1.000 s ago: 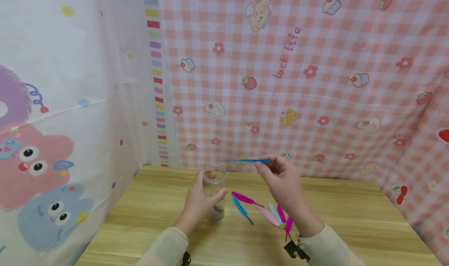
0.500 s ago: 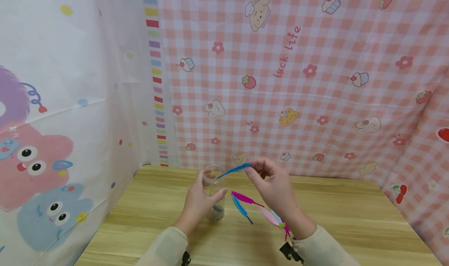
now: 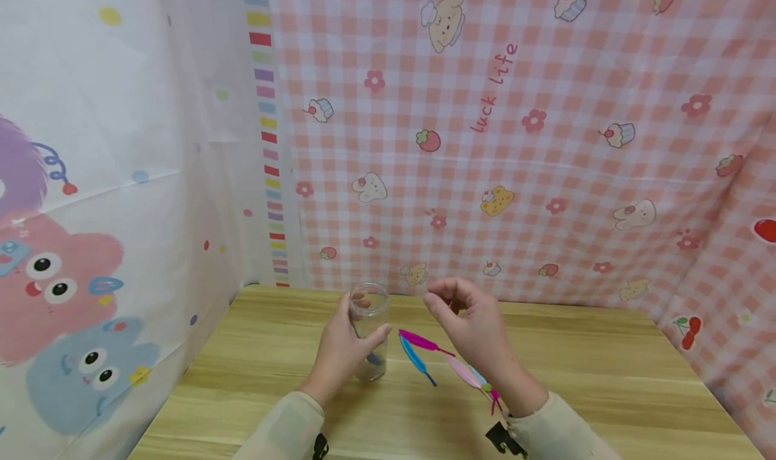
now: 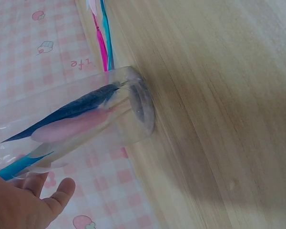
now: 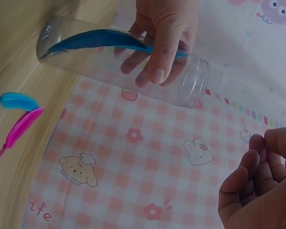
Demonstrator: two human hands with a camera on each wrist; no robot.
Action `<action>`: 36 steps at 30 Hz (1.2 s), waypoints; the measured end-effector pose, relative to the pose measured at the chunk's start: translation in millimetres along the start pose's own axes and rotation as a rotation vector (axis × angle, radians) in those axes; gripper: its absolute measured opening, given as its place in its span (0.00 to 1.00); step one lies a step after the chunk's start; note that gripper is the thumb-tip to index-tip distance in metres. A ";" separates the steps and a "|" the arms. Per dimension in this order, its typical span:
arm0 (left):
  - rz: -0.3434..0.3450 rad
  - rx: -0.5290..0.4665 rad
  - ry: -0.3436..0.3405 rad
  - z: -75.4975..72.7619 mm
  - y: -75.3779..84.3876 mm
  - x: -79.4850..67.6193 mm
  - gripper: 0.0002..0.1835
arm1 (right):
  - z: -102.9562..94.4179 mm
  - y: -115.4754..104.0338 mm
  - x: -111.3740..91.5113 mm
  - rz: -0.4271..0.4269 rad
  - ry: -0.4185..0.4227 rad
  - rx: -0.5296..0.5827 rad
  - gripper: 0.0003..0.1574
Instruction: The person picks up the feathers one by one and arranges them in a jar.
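Observation:
My left hand [image 3: 345, 349] grips a clear jar [image 3: 370, 372] from the left, fingers round its far side and thumb across the front. The jar stands upright on the table, its round mouth uncovered. A blue feather [image 5: 95, 40] lies lengthwise inside the jar, dark blue with a brighter quill towards the mouth. In the left wrist view, a pale pink feather shape [image 4: 74, 125] shows through the wall beneath the dark blue one. My right hand [image 3: 467, 315] hovers right of the jar's mouth, loosely curled, thumb near the index finger, with nothing visible between them.
On the wooden table [image 3: 594, 379], right of the jar, lie a magenta feather [image 3: 419, 340] and a light blue feather [image 3: 414, 353]. A pale pink feather [image 3: 463, 371] and others lie under my right forearm. A pink checked cloth [image 3: 533, 231] hangs behind the table.
My right hand brought a blue feather left to the jar's mouth and let it go; the feather is now inside. The left hand keeps its grip on the jar.

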State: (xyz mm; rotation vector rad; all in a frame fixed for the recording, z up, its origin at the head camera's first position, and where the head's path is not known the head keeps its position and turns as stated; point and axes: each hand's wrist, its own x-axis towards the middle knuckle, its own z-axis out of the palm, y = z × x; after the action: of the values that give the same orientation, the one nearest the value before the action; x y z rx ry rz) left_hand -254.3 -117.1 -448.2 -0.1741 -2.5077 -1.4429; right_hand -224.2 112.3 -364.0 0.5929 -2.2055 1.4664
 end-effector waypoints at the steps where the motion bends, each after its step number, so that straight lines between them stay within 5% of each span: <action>1: 0.000 0.000 -0.002 -0.2 -0.4 0.0 0.42 | -0.7 1.3 -0.9 0.008 0.000 0.001 0.04; 9: 0.007 -0.008 -0.002 1.3 1.3 0.7 0.41 | -23.3 35.8 -11.7 0.169 -0.032 -0.118 0.03; 20: -0.004 -0.014 0.008 0.7 0.0 0.3 0.42 | -79.7 139.6 -37.1 0.627 -0.428 -0.685 0.25; 28: -0.005 -0.023 0.015 0.3 -0.8 -0.1 0.41 | -64.6 150.2 -39.9 0.608 -0.473 -0.805 0.25; 36: 0.004 -0.023 0.013 1.1 -0.3 0.2 0.42 | -58.3 151.9 -39.2 0.646 -0.467 -0.711 0.26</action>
State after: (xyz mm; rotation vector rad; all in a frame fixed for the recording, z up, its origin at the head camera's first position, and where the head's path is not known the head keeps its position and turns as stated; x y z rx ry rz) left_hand -254.8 -116.2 -448.9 -0.1738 -2.4802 -1.4665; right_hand -271.1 224.4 -479.2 -0.0500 -3.2402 0.6758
